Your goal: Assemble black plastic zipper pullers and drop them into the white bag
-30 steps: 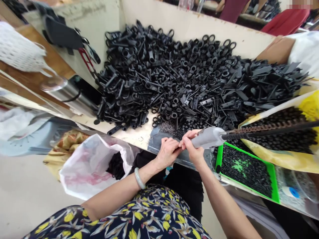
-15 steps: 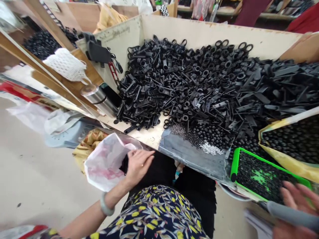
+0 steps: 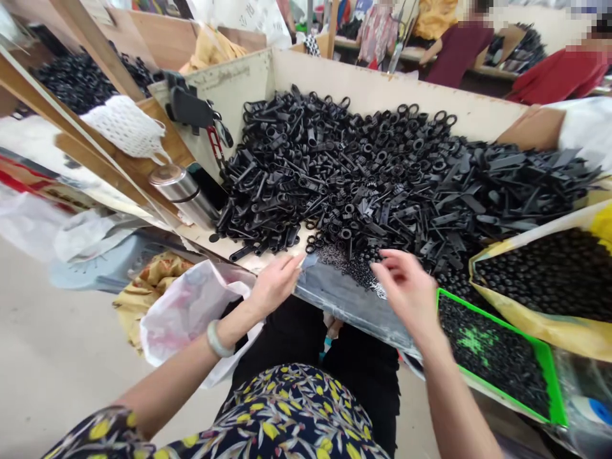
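My left hand [image 3: 276,284] is at the bench's front edge, its fingers stretched out to the right and nothing visible in them. Over the small parts at the front of the bench hovers my right hand [image 3: 408,290], slightly blurred, with thumb and fingers apart. Below its fingertips lie white pins [image 3: 378,288], partly hidden by the hand. Tiny dark parts [image 3: 342,258] are spread beside them on a grey sheet [image 3: 339,296]. Behind both hands rises a large heap of black plastic parts [image 3: 306,159], with rings and flat levers among them.
A green-rimmed tray [image 3: 554,382] of small black pieces stands to the right, below a yellow sack [image 3: 540,319] of black balls. At left are a steel flask [image 3: 184,191], a phone [image 3: 208,182] and a white bag [image 3: 191,312]. Other people stand far behind.
My right hand has moved from beside a grey cylindrical tool at lower right to the white pins; the tool is out of view. My left hand has risen from the white bag to the bench edge.
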The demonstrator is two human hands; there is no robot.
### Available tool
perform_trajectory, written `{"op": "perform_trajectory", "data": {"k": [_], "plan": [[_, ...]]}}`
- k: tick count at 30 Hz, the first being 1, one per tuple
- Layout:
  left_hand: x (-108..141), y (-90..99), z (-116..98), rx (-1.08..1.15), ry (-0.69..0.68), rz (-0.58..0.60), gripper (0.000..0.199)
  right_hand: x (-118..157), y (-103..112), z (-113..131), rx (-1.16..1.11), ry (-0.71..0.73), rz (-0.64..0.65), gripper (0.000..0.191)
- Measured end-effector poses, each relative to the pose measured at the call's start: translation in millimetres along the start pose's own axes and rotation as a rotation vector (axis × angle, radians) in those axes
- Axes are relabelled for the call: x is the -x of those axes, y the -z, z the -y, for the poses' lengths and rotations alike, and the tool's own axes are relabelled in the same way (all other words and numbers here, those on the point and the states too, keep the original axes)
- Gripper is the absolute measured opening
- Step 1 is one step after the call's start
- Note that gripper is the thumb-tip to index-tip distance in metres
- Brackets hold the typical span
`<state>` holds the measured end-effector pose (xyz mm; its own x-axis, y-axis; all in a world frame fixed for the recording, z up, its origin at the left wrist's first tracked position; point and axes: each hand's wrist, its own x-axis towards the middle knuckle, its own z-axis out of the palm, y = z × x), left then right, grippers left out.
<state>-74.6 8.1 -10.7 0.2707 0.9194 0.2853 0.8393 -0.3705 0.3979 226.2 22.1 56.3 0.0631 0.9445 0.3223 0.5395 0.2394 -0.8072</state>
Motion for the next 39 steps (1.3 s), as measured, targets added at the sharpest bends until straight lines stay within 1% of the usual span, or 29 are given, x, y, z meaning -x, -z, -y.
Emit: {"op": "perform_trajectory", "data": {"k": [2,4,6,8,10,13,15,18,20,24,26,30,32,35,37,39], "plan": [[-34.7,-4.0,-14.8,-0.078,0.007,0.102,0.046,-10.4,-20.6,1.6,0.366,0.010,0.143,0.038],[-60.8,-6.9,-23.3,-0.140,0.044,0.173,0.049,-24.7,-43.2,0.6,0.665,0.045,0.223,0.042],[-79.0,-9.8,-25.4,-0.148,0.061,0.197,0.046,-38.1,-60.2,-1.6,0.835,0.085,0.261,0.045],[-90.9,-13.5,-22.7,-0.131,0.063,0.188,0.040,-48.2,-67.6,-3.7,0.920,0.106,0.297,0.046],[-98.2,-17.6,-18.2,-0.116,0.063,0.163,0.033,-55.2,-67.0,-4.9,0.945,0.118,0.337,0.045],[-104.1,-23.4,-12.9,-0.089,0.067,0.113,0.027,-63.1,-61.9,-4.7,0.915,0.136,0.405,0.034],[-107.1,-27.3,-12.0,-0.072,0.069,0.076,0.025,-67.8,-61.3,-3.3,0.905,0.145,0.438,0.031],[-115.7,-34.0,-13.6,-0.047,0.071,0.021,0.024,-75.4,-66.0,-0.5,0.948,0.173,0.444,0.037],[-125.9,-38.5,-15.6,-0.029,0.065,-0.009,0.023,-82.2,-70.3,1.0,0.980,0.186,0.441,0.040],[-157.3,-43.7,-20.7,0.006,0.049,-0.044,0.020,-101.2,-76.2,3.5,1.007,0.163,0.409,0.036],[-176.5,-43.3,-23.6,0.018,0.040,-0.050,0.017,-112.1,-77.7,5.4,1.019,0.143,0.370,0.034],[-217.0,-40.1,-27.0,0.034,0.021,-0.052,0.014,-130.7,-77.0,9.9,1.027,0.096,0.277,0.037],[-236.5,-39.0,-26.8,0.032,0.013,-0.048,0.016,-136.2,-74.5,10.3,1.026,0.103,0.251,0.039],[-262.6,-37.3,-26.5,0.030,-0.019,-0.036,0.021,-138.5,-68.4,7.0,1.023,0.134,0.253,0.039],[-276.7,-34.6,-27.1,0.052,-0.039,-0.030,0.028,-136.8,-62.8,3.7,1.018,0.143,0.256,0.036],[-287.2,-29.7,-27.5,0.067,-0.044,0.002,0.038,-133.8,-56.1,0.7,1.001,0.135,0.242,0.035]]}}
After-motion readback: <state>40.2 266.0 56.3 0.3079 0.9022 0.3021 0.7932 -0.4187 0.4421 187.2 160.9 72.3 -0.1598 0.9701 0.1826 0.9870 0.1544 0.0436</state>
